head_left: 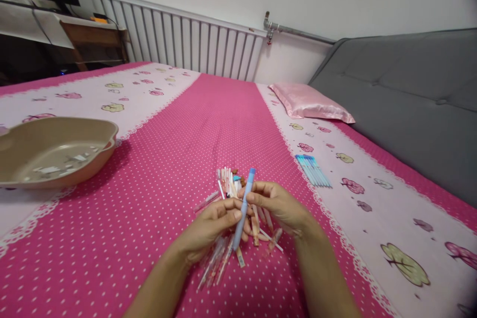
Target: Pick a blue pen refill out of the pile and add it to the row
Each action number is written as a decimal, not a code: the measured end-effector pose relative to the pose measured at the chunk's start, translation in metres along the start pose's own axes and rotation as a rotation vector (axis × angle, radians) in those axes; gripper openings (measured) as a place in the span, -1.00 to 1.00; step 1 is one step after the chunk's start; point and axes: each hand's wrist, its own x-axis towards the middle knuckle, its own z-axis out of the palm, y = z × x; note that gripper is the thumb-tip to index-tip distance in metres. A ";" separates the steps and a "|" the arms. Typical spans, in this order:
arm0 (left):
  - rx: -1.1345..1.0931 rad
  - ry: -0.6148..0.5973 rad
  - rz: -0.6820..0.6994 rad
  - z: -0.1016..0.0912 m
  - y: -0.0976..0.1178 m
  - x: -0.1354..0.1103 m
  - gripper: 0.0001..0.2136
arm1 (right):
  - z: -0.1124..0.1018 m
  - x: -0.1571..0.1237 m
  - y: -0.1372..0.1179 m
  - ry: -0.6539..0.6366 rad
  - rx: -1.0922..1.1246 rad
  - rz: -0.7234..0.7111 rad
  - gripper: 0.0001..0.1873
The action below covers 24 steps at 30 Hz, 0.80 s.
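We see a light blue pen (244,208), slim and capped, held nearly upright between both hands above a loose pile of pens (233,218) on the pink bed.

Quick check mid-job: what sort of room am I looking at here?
Most likely a bedroom in a home: a bed with a pink dotted sheet, a pink pillow by a grey padded headboard, and a white radiator along the wall.

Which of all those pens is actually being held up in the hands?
The light blue pen, pinched upright between left hand and right hand; the others lie in the pile beneath.
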 end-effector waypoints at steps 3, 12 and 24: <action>0.005 0.007 -0.001 -0.001 -0.001 0.000 -0.78 | 0.003 0.000 -0.001 0.064 -0.073 -0.041 -0.64; -0.002 -0.017 0.010 -0.001 0.000 0.000 -0.80 | 0.006 0.003 0.000 0.042 -0.049 -0.101 -0.56; -0.009 -0.061 0.027 0.001 0.002 -0.001 -0.84 | 0.006 0.001 -0.005 -0.048 0.122 -0.092 -0.51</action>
